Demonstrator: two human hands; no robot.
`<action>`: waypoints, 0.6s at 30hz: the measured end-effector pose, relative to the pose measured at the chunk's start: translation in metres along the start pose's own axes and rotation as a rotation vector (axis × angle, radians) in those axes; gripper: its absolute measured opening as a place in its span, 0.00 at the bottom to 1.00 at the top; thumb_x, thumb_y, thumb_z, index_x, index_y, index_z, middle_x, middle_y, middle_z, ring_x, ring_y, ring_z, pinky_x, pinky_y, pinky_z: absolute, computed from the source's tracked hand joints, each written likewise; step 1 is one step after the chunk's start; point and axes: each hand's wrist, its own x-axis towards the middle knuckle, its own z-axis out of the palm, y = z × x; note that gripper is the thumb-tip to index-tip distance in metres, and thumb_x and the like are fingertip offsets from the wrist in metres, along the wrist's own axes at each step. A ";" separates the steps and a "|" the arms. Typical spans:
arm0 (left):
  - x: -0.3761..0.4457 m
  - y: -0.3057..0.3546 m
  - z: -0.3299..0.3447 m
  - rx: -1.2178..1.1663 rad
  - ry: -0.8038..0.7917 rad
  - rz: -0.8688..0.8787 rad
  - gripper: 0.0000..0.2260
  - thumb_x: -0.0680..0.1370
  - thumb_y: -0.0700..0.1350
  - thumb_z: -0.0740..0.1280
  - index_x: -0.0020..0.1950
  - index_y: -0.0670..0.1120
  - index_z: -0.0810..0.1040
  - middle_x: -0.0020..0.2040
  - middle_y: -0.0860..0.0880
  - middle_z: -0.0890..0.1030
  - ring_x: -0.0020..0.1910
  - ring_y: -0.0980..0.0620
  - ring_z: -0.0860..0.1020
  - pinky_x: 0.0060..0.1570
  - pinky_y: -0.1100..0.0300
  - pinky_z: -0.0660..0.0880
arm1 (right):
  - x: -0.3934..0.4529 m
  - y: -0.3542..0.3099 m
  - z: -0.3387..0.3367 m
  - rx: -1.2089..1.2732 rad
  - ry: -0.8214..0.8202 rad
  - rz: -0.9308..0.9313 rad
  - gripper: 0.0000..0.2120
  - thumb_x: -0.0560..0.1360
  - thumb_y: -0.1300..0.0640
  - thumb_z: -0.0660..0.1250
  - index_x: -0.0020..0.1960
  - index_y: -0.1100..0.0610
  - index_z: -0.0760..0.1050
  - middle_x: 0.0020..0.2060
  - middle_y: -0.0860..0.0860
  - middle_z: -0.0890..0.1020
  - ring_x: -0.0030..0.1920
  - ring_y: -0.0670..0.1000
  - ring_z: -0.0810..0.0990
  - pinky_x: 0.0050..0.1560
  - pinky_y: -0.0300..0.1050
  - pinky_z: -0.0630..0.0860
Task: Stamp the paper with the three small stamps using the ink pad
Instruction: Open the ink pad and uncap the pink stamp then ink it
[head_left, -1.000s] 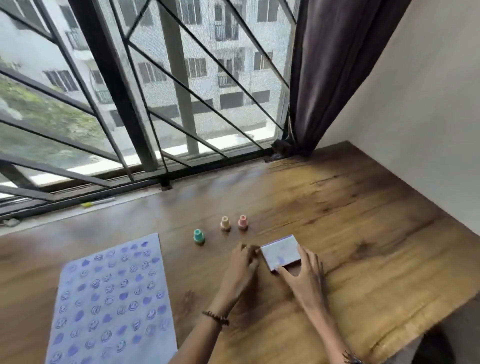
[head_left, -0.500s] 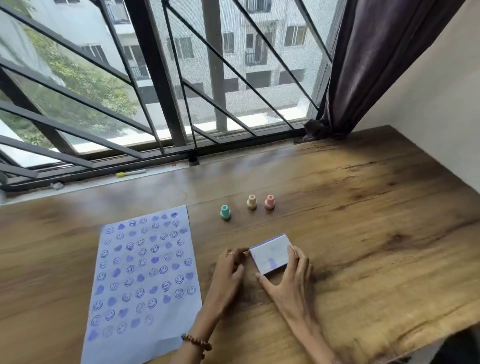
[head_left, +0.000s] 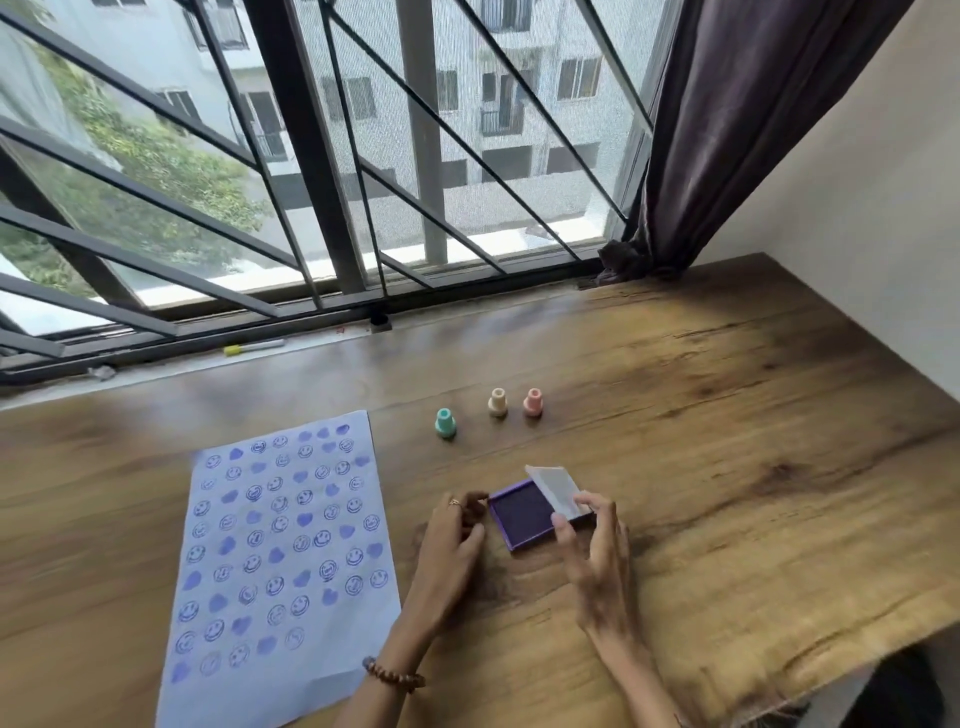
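Hands meet at our open purple ink pad (head_left: 523, 515) near the tabletop's front edge: left hand (head_left: 451, 545) fingers curl against its side, right hand (head_left: 592, 540) pinches the raised lid (head_left: 555, 488). Three small stamps (head_left: 497, 403) stand behind; stamped paper (head_left: 280, 551) lies left.

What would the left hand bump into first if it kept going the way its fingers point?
Probably the ink pad: the left hand has its fingers aimed at the pad's near-left edge, seemingly already touching it.

Beyond the ink pad (head_left: 524, 519) three stamps (head_left: 497, 402) stand spaced apart (bare wood between); its raised lid (head_left: 556, 488) blocks the right side.
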 end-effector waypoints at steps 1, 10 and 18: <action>0.000 0.000 0.001 0.000 0.010 -0.001 0.17 0.73 0.32 0.61 0.52 0.55 0.73 0.49 0.45 0.78 0.46 0.54 0.75 0.48 0.70 0.69 | 0.003 -0.001 -0.005 0.037 0.032 0.010 0.15 0.68 0.33 0.52 0.47 0.40 0.67 0.46 0.48 0.80 0.45 0.48 0.76 0.41 0.39 0.70; 0.003 -0.005 0.005 0.009 0.030 0.024 0.14 0.73 0.37 0.67 0.53 0.53 0.74 0.47 0.48 0.78 0.43 0.57 0.77 0.42 0.75 0.70 | 0.047 0.017 -0.035 0.083 0.144 0.236 0.15 0.80 0.51 0.52 0.39 0.54 0.69 0.26 0.50 0.77 0.24 0.47 0.79 0.25 0.32 0.67; 0.003 -0.009 0.007 0.001 0.067 -0.011 0.11 0.75 0.37 0.66 0.53 0.51 0.74 0.48 0.47 0.80 0.44 0.54 0.78 0.42 0.70 0.73 | 0.058 0.028 -0.049 -0.138 -0.067 0.417 0.21 0.76 0.50 0.61 0.28 0.58 0.76 0.17 0.52 0.76 0.19 0.50 0.74 0.29 0.41 0.70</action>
